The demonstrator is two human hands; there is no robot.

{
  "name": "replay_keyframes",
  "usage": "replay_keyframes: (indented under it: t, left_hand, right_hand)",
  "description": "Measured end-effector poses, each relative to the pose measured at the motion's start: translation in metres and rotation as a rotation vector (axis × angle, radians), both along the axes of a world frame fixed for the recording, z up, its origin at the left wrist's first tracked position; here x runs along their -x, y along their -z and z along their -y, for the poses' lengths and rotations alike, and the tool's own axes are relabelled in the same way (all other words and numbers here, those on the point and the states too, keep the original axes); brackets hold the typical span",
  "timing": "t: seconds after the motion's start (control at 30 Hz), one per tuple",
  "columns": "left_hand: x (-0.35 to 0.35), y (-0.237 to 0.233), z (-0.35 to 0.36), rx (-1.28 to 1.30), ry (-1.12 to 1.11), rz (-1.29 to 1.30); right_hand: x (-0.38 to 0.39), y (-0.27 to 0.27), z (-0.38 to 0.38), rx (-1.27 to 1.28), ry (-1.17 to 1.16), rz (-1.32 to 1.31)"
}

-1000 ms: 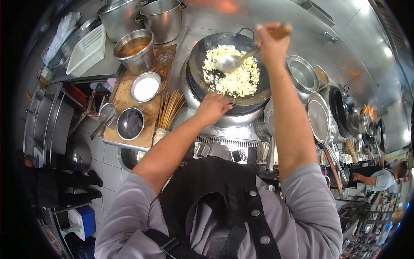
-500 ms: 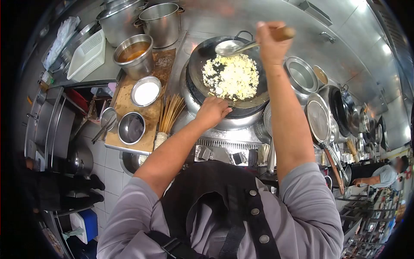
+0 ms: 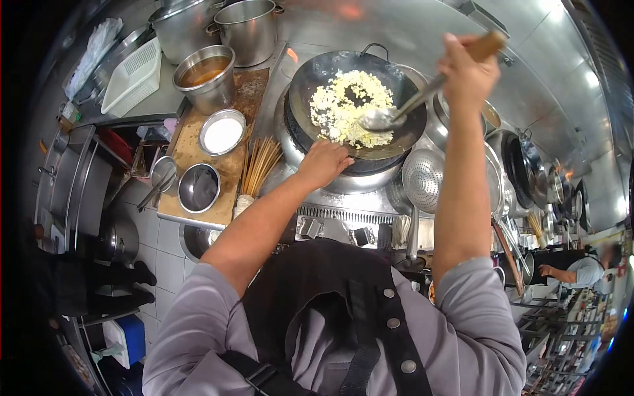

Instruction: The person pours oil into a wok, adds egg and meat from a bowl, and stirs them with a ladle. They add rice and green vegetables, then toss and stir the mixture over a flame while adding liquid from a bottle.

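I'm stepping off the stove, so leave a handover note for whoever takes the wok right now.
Left hand: grip on the near rim of the wok.
Right hand: holds the ladle by its wooden handle, bowl low at the wok's right side.
Done: rice is loose and spread in the wok, with a bare patch in the middle.
Left: probably more tossing; nothing is plated.

No text, label, brand or number can be read anywhere (everything too small or blurred); no legible signs.

A pot of brown liquid (image 3: 206, 71), a bowl of white powder (image 3: 222, 132) and a steel bowl (image 3: 199, 188) stand along a wooden board (image 3: 187, 153). A bamboo brush (image 3: 259, 165) lies beside.
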State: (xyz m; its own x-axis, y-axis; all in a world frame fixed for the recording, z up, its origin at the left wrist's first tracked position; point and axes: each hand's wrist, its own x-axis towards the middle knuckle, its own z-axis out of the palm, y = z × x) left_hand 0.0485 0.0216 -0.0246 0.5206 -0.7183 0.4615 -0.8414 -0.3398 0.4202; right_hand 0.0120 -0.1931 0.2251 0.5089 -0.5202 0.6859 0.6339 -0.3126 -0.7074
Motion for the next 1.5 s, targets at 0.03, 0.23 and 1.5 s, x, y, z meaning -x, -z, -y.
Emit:
replay_keyframes:
  t: [0.03, 0.23, 1.5]
  left_hand:
    - [0.001, 0.0, 0.0, 0.02, -0.009, 0.03]
    - [0.005, 0.002, 0.0, 0.044, 0.016, 0.047]
    - [0.001, 0.001, -0.001, 0.004, 0.012, 0.023]
  right_hand:
    - [0.011, 0.003, -0.001, 0.029, -0.045, 0.039]
    - [0.01, 0.005, 0.006, -0.019, -0.072, -0.013]
    - [-0.002, -0.001, -0.014, 0.101, 0.085, 0.082]
